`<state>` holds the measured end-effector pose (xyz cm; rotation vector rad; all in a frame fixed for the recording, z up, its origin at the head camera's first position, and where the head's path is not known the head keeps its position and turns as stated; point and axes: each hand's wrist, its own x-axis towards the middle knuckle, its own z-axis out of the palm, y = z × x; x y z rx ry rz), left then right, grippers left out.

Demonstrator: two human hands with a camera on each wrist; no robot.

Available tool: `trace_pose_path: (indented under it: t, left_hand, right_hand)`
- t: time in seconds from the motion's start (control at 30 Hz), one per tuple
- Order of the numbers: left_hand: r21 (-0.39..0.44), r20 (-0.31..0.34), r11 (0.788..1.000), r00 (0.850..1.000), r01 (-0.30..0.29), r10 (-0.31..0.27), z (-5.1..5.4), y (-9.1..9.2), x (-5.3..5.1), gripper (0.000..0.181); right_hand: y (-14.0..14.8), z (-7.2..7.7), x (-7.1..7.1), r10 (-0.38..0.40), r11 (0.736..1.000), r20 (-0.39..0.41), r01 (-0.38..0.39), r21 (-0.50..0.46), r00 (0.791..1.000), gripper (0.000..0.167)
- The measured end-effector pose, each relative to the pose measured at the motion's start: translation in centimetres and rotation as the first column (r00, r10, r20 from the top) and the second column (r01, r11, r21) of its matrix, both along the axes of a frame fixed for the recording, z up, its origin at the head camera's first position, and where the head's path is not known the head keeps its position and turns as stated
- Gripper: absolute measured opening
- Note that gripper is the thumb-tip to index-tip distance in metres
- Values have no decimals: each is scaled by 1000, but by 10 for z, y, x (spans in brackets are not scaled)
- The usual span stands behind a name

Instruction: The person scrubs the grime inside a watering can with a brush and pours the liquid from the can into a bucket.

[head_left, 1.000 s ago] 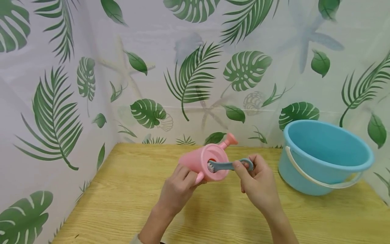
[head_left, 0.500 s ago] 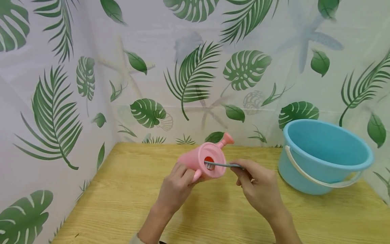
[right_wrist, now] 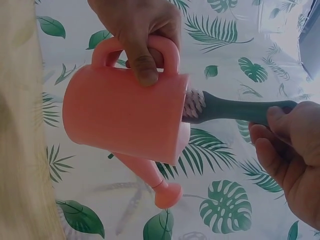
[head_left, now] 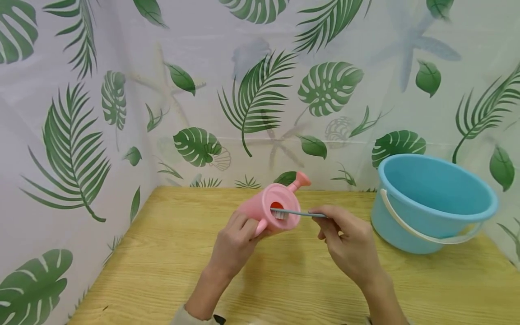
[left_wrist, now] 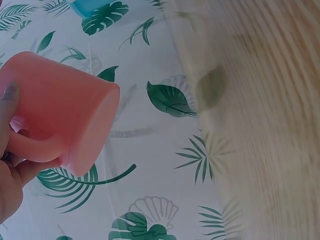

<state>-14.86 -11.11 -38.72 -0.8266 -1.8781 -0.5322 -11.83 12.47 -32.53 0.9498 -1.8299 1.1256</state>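
A pink toy watering can (head_left: 252, 205) is held tilted above the table, its round top facing right and its spout pointing up and right. My left hand (head_left: 233, 246) grips it by the handle, with the thumb against its side in the right wrist view. The fingers of my right hand (head_left: 353, 241) pinch the handle of a blue-grey brush (right_wrist: 235, 109) with white bristles. Seen from the head, the brush is edge-on, bristles down, its head at the can's red-lined opening. In the left wrist view, the can's base (left_wrist: 95, 130) shows and the brush is hidden.
A light blue bucket (head_left: 430, 225) with a white handle stands on the table to the right of my right hand. Leaf-printed sheeting (head_left: 260, 99) rises behind and left of the wooden table (head_left: 162, 271).
My right hand has turned the brush from showing its broad side to edge-on, bristles down, and shifted it slightly left. The can has moved a little left and stays in my left hand.
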Motion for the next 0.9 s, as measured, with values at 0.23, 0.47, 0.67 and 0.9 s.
trace_pose_path:
  t: [0.23, 0.47, 0.67, 0.9]
  left_hand:
    - [1, 0, 1000, 1000, -6, 6, 1, 0, 1, 40]
    - [18, 48, 1000, 999, 14, -15, -1, 0, 0, 39]
    - [19, 89, 1000, 996, 24, -26, -3, -1, 0, 37]
    - [17, 161, 1000, 987, 4, -6, -4, -1, 2, 32]
  right_hand:
    - [4, 1, 0, 2, 1000, 12, -2, -15, 1000, 11]
    - [6, 1, -3, 8, 1000, 7, -8, -30, 1000, 28]
    - [7, 0, -3, 11, 999, 20, -11, -35, 1000, 25]
    - [8, 0, -2, 7, 999, 23, -6, -40, 1000, 31]
